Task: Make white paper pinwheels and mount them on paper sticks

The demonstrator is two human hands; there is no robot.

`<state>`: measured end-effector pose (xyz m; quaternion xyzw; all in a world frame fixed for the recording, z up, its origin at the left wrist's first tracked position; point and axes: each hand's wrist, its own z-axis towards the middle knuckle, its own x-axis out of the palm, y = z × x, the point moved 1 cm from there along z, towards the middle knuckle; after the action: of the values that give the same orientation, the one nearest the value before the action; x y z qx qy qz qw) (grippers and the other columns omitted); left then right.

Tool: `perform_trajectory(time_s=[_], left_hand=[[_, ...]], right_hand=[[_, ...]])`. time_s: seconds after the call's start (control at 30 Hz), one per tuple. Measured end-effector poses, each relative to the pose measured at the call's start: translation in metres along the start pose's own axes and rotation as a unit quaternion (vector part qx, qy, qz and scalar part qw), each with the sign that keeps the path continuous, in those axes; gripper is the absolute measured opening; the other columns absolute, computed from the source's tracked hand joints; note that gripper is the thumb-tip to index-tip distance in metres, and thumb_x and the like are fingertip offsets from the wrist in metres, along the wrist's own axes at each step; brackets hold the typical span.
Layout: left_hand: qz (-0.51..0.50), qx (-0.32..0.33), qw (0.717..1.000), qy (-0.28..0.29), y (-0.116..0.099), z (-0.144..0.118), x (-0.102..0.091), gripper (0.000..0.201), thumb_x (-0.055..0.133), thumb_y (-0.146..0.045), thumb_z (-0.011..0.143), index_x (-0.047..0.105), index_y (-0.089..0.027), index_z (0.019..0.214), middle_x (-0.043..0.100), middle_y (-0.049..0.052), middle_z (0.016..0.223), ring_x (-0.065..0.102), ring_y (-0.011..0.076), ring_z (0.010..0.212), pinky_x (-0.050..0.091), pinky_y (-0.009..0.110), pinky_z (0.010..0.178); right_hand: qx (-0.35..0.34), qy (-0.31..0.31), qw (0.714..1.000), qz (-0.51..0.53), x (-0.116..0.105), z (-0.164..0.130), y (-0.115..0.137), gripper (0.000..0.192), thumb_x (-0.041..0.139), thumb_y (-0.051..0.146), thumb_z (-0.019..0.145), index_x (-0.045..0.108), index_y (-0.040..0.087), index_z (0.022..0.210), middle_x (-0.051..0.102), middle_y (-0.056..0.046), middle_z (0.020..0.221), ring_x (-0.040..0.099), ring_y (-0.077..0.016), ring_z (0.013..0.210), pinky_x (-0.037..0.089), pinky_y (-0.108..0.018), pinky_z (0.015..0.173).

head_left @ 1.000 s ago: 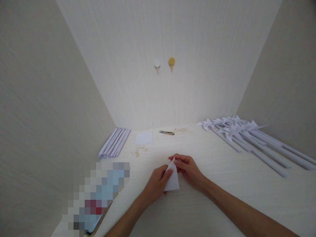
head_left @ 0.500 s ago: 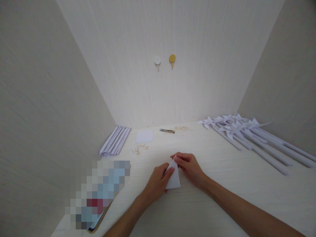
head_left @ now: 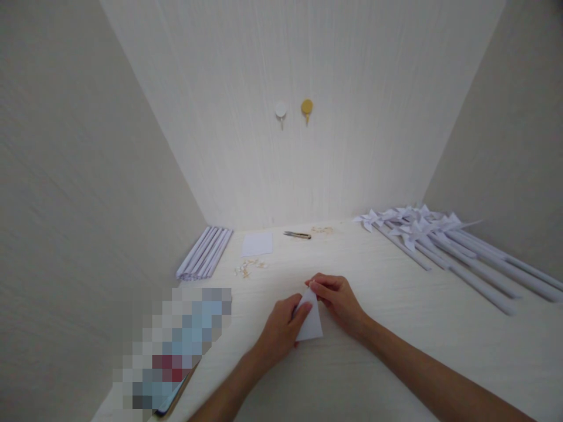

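A small white paper folded into a triangle [head_left: 312, 323] lies on the pale table [head_left: 396, 328] in front of me. My left hand [head_left: 281, 331] rests on the paper's left edge with its fingertips pressing the fold. My right hand [head_left: 338, 299] pinches the paper's upper tip from the right. Both hands touch the same sheet and meet at its top corner.
White paper pinwheels on rolled paper sticks [head_left: 440, 240] lie at the right. A bundle of rolled paper sticks [head_left: 204, 252] lies at the left, beside a white paper square [head_left: 257, 243], small pins [head_left: 248, 268] and small scissors [head_left: 297, 235]. Two wall hooks [head_left: 294, 110] hang above.
The hands and the folded paper have barely shifted; the fingers press slightly lower along the fold. The camera view has moved a little.
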<state>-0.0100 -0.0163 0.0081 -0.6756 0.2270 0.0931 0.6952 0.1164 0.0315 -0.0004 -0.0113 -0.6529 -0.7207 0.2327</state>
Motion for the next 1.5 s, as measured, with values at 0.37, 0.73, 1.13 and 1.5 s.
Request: perform_trajectory(time_s=[0.37, 0.73, 1.13, 1.5], left_hand=[[0.028, 0.003, 1.0, 0.003, 0.0003, 0.0, 0.0011, 0.034, 0.033, -0.048, 0.075, 0.044, -0.017, 0.063, 0.038, -0.004, 0.051, 0.038, 0.0089, 0.042, 0.025, 0.019, 0.035], [0.052, 0.006, 0.999, -0.002, -0.001, -0.0002, 0.0026, 0.034, 0.032, -0.046, 0.076, 0.043, -0.017, 0.062, 0.038, -0.004, 0.051, 0.038, 0.0085, 0.043, 0.023, 0.018, 0.035], [0.032, -0.003, 0.999, -0.008, 0.0012, 0.0029, 0.0012, 0.035, 0.031, -0.046, 0.076, 0.042, -0.016, 0.062, 0.039, -0.003, 0.053, 0.039, 0.0089, 0.044, 0.028, 0.018, 0.035], [0.019, 0.003, 1.0, -0.01, 0.0034, 0.0025, 0.0011, 0.035, 0.036, -0.047, 0.074, 0.045, -0.016, 0.06, 0.042, -0.003, 0.049, 0.039, 0.009, 0.039, 0.026, 0.021, 0.035]], right_hand=[[-0.025, 0.01, 1.0, 0.015, 0.001, 0.0003, -0.0004, 0.012, 0.063, 0.02, 0.063, 0.063, 0.017, 0.051, 0.048, 0.003, 0.052, 0.04, -0.0081, 0.053, 0.029, -0.022, 0.051], [-0.047, -0.043, 0.998, 0.025, 0.0023, -0.001, -0.0062, 0.01, 0.062, 0.016, 0.06, 0.062, 0.017, 0.051, 0.051, 0.002, 0.053, 0.042, -0.01, 0.057, 0.031, -0.023, 0.056], [0.012, -0.015, 0.999, 0.047, 0.0078, -0.0001, -0.0061, 0.013, 0.065, 0.028, 0.059, 0.064, 0.016, 0.057, 0.055, 0.0, 0.059, 0.044, -0.0094, 0.055, 0.032, -0.023, 0.053], [-0.037, -0.027, 0.997, -0.069, 0.0049, 0.0002, -0.0048, 0.018, 0.062, 0.026, 0.062, 0.057, 0.015, 0.049, 0.048, 0.003, 0.051, 0.04, -0.009, 0.052, 0.03, -0.023, 0.051]])
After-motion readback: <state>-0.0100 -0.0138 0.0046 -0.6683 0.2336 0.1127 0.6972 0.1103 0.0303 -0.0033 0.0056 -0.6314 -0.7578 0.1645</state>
